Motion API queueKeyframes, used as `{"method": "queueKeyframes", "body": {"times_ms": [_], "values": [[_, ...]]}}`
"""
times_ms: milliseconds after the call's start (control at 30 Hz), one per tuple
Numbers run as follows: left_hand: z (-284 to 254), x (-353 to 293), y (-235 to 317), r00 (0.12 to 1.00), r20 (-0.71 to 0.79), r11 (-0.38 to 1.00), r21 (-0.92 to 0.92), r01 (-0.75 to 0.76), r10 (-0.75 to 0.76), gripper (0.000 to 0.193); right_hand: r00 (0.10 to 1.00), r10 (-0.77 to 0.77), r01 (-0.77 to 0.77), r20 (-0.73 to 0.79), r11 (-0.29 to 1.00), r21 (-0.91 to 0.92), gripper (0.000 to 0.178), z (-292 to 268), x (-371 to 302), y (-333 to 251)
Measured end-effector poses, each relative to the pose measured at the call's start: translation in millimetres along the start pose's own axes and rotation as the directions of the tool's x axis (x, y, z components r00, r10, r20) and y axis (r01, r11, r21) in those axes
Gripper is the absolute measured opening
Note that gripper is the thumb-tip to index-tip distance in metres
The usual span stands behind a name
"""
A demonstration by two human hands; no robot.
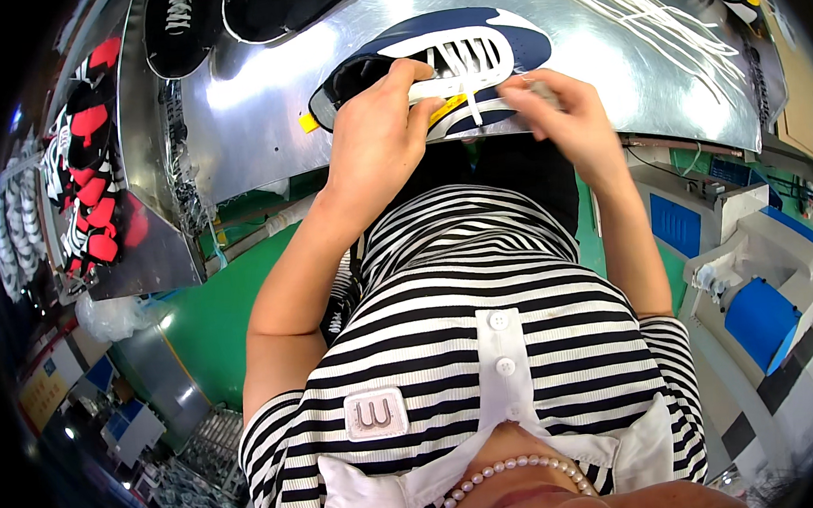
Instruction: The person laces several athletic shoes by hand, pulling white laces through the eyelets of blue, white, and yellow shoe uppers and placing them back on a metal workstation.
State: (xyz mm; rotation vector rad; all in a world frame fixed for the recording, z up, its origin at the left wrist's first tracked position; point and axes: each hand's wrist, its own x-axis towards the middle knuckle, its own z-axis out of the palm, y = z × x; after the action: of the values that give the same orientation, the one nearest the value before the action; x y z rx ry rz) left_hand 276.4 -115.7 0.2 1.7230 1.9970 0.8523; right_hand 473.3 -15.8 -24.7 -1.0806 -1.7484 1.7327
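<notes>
A navy and white sneaker (524, 49) lies on its side along the near edge of the metal table, toe to the right. White lace (475, 108) crosses its eyelets, and one length hangs over the near side. My left hand (376, 130) grips the sneaker by the near edge of its opening, thumb and index finger beside the eyelets. A yellow strip (449, 108) shows along the shoe by my thumb. Just right of the hanging lace is my right hand (573, 118), its fingers bent and blurred by motion. Whether it holds a lace end is not visible.
The shiny metal table (259, 123) bears a bundle of loose white laces (634, 21) at the far right. Black shoes (179, 30) stand at the far left. Red, black and white shoe parts (91, 199) hang at the left. A grey and blue machine (752, 279) stands at the right.
</notes>
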Motion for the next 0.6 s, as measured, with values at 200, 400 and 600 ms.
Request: {"method": "queueKeyframes", "body": {"times_ms": [200,400,600], "values": [[-1,2,1,0.997,0.045,0.998,0.012,0.057,-0.057,0.027,0.997,0.053,-0.063,0.053,0.979,0.194,0.016,30,16,-1],[-1,3,1,1.0,0.021,1.0,-0.017,0.002,-0.002,0.028,0.994,0.033,0.016,-0.109,0.906,0.423,0.01,49,21,6],[8,6,-2,0.999,-0.042,0.999,0.051,-0.007,0.009,0.027,0.995,0.001,0.035,-0.097,0.93,0.367,0.015,53,20,9]]}}
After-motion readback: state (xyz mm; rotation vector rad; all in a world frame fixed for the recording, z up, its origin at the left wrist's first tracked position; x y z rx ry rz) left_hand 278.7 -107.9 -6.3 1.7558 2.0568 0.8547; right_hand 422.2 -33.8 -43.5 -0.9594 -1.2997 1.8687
